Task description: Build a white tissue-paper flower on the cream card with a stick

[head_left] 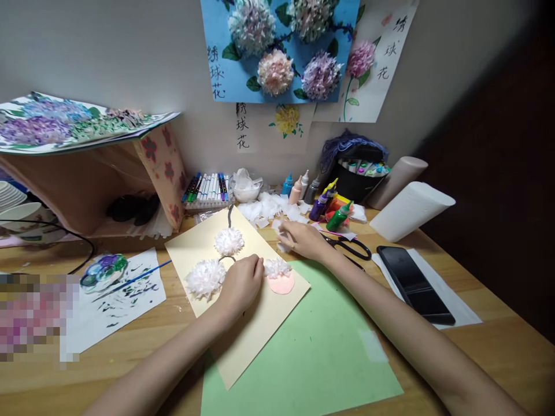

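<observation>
My left hand rests on a tilted cream sheet, fingers curled and closed; whatever they may pinch is hidden. Two ruffled white paper flowers are on this sheet, along with a dark drawn stem. Just right of that hand lies a pink paper circle, its upper part covered with white ruffles. My right hand is at the sheet's far right edge, fingertips drawn together at a small white tissue piece. Beyond it spreads a heap of white tissue pieces.
A green sheet lies under the cream one. Paint bottles, black scissors and a phone are at right. Markers and a pink box stand at the back left. A paintbrush crosses a stained paper.
</observation>
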### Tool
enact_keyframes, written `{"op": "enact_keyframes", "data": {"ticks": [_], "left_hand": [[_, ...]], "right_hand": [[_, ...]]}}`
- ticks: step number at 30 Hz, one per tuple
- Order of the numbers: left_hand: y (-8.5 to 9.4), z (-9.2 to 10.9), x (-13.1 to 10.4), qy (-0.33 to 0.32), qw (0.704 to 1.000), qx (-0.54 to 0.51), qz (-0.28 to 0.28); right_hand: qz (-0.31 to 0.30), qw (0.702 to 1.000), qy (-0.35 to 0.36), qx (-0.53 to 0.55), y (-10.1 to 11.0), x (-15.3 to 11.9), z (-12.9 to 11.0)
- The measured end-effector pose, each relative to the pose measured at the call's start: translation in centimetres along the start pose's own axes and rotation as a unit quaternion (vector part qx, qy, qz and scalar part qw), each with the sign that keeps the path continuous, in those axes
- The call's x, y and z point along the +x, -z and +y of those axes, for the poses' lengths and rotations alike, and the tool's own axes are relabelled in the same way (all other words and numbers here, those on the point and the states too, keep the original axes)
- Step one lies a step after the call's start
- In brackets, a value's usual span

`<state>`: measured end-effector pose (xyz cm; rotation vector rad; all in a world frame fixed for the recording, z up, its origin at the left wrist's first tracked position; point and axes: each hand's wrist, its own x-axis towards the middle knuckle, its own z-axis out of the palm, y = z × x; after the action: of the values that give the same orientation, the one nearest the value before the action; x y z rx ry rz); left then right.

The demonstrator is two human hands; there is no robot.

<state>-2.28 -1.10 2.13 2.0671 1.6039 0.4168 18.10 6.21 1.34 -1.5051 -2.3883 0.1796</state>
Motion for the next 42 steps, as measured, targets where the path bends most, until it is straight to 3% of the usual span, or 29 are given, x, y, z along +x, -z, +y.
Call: {"op": "enact_keyframes", "data": {"ticks": [5,8,13,16,19,23,26,30,36,42], "left_hand": [[-0.2,-0.2,0.0,-0.004,1.000,0.014,0.010],[-0.3,-0.3,0.0,-0.005,1.000,0.021,0.014],[-0.5,-0.3,-0.1,-0.004,0.999,0.030,0.020],[-0.5,-0.3,-0.2,-0.004,0.999,0.031,0.018],[-0.5,-0.2,-0.2,-0.007,0.999,0.030,0.013],[-0.7,-0.3,-0.1,-0.013,1.000,0.025,0.011],[-0.8,-0.5,0.0,-0.017,1.000,0.023,0.012],[-0.8,-0.6,0.0,-0.019,0.999,0.023,0.016],[-0.6,-0.4,-0.1,-0.008,1.000,0.019,0.009],[-0.4,-0.2,0.1,-0.001,1.000,0.022,-0.004]], "right_hand": [[0.045,0.999,-0.006,-0.002,0.2,2.2,-1.2],[0.039,0.999,-0.004,0.018,-0.9,5.3,-1.5],[0.046,0.996,-0.056,0.044,-3.0,9.7,-1.4],[0.015,0.996,-0.058,0.059,-3.6,9.8,-1.0],[-0.008,0.996,-0.044,0.073,-3.3,7.9,-0.6],[-0.036,0.996,-0.019,0.082,-1.5,4.4,0.0],[-0.042,0.996,0.001,0.073,0.3,3.7,0.3],[-0.002,0.999,-0.014,0.036,1.2,6.6,0.1],[0.053,0.997,-0.060,-0.005,-1.3,12.9,0.6],[0.088,0.993,-0.079,0.014,-2.7,14.2,2.6]]}}
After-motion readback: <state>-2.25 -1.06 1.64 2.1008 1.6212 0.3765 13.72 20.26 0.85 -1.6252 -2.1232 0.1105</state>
